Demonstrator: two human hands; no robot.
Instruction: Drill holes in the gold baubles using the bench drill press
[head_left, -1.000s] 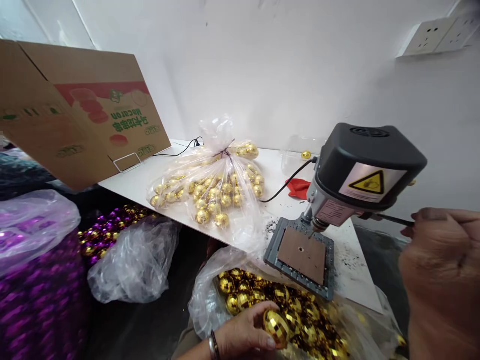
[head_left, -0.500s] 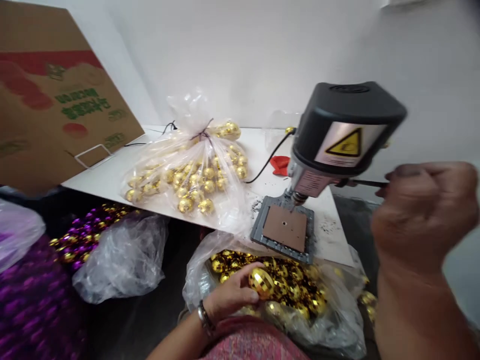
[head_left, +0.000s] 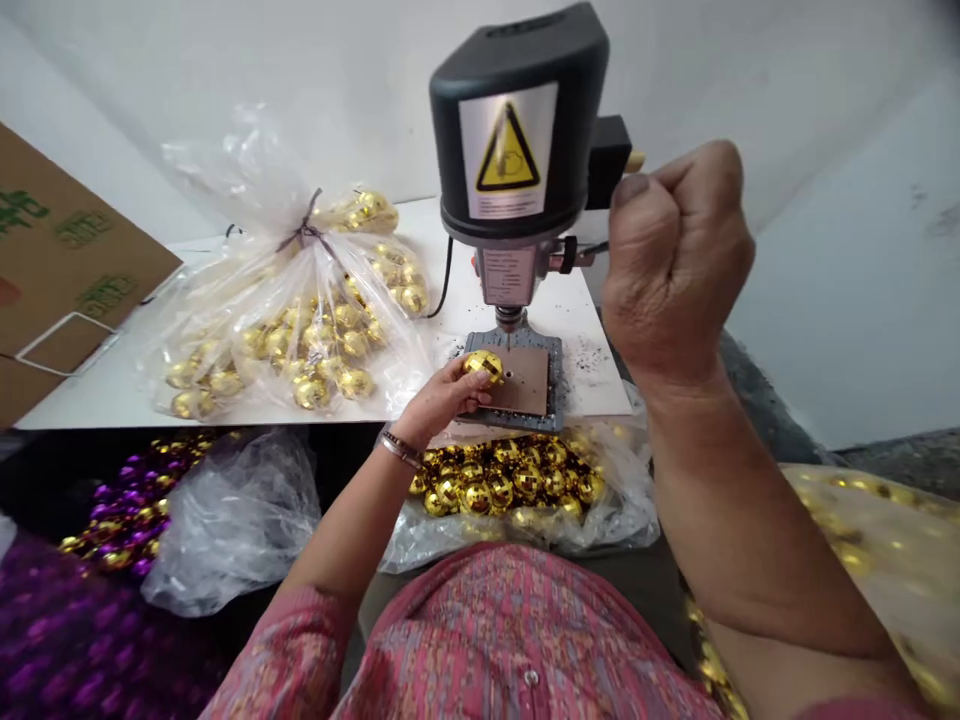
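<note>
The left hand reached forward, its fingers clamped around a gold mirror-faceted ball, which sat over the near left of a brown pad on the drill's metal base, just beside the bit. The right hand was raised in a tight fist to the right of the black-capped bench drill; whether it gripped anything, I could not tell. The white table was scattered with dark specks against a pale wall. A tied clear plastic bag of gold balls lay left; loose faceted balls filled a crinkled bag nearer.
</note>
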